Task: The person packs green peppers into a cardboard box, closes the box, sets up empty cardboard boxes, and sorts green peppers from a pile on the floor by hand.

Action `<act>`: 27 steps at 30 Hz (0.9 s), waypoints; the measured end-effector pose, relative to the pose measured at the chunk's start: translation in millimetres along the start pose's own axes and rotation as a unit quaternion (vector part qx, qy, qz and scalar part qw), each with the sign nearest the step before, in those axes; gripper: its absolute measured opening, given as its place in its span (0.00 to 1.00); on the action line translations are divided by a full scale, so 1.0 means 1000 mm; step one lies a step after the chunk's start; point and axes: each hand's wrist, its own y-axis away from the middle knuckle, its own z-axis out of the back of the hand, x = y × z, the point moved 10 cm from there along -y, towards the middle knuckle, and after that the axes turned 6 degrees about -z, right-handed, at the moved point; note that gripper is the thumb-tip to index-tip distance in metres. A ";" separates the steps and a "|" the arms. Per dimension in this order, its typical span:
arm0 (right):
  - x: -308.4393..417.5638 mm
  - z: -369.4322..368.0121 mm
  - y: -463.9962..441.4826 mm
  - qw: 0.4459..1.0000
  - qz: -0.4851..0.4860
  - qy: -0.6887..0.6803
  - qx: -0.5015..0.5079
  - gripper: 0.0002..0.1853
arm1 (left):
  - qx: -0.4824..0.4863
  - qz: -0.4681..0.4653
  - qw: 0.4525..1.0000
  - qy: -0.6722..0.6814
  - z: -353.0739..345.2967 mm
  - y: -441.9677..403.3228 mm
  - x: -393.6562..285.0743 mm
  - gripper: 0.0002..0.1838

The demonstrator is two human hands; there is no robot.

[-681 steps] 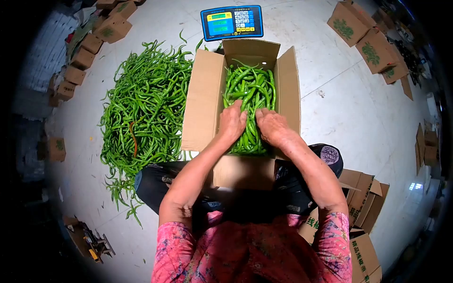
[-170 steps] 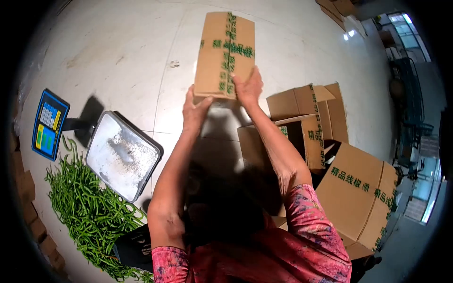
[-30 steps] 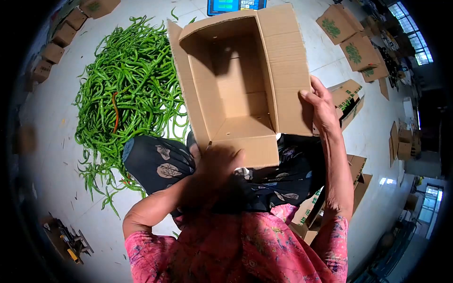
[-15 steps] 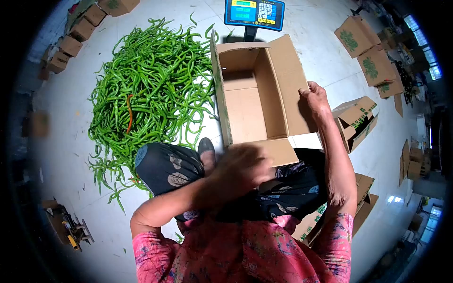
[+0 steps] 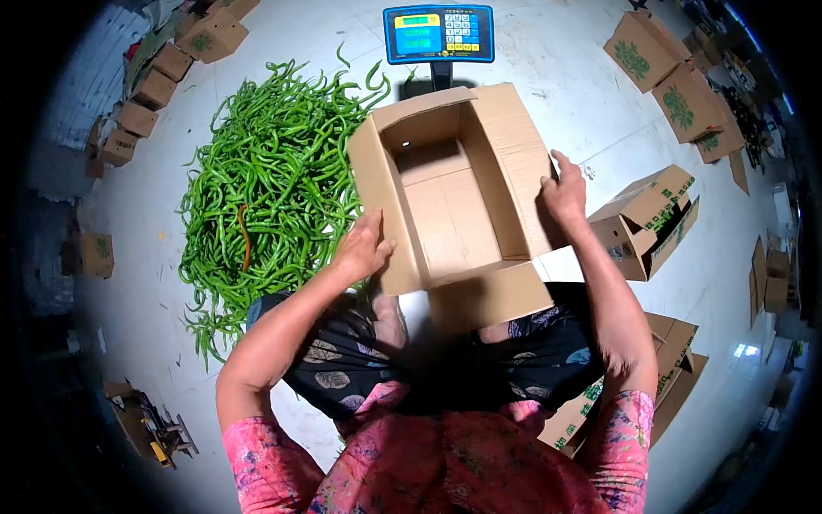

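An open cardboard box [image 5: 454,201] stands in front of me with its flaps folded outward and nothing inside. My left hand [image 5: 363,247] grips the outer edge of its left flap, the thumb on top. On the opposite side, my right hand [image 5: 565,195] holds the edge of the right flap, with some fingers hidden behind the cardboard. The near flap [image 5: 492,298] hangs out toward my knees, partly in shadow. A large heap of green chili peppers [image 5: 274,180] lies on the floor to the left, with one red pepper [image 5: 245,238] among them.
A digital scale display [image 5: 439,34] rises on a post behind the box. Another cardboard box [image 5: 642,227] lies to the right, and more flattened or open boxes [image 5: 672,377] sit by my right elbow. Rows of cartons [image 5: 137,118] line the far left.
My left hand has swung from the near flap to the left flap, which now leans outward. The near flap has dropped lower. My right hand stays at the right flap, its index finger straighter.
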 end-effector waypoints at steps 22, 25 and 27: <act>0.024 -0.054 0.022 0.971 0.068 -0.010 0.228 0.35 | -0.210 -0.259 0.940 -0.068 0.067 -0.048 -0.099 0.15; 0.028 -0.053 0.026 0.969 0.073 -0.025 0.233 0.34 | -0.209 -0.270 0.926 -0.160 0.070 -0.076 -0.105 0.32; 0.029 -0.052 0.027 0.968 0.092 -0.033 0.230 0.35 | -0.231 -0.246 0.911 -0.236 0.080 -0.103 -0.097 0.38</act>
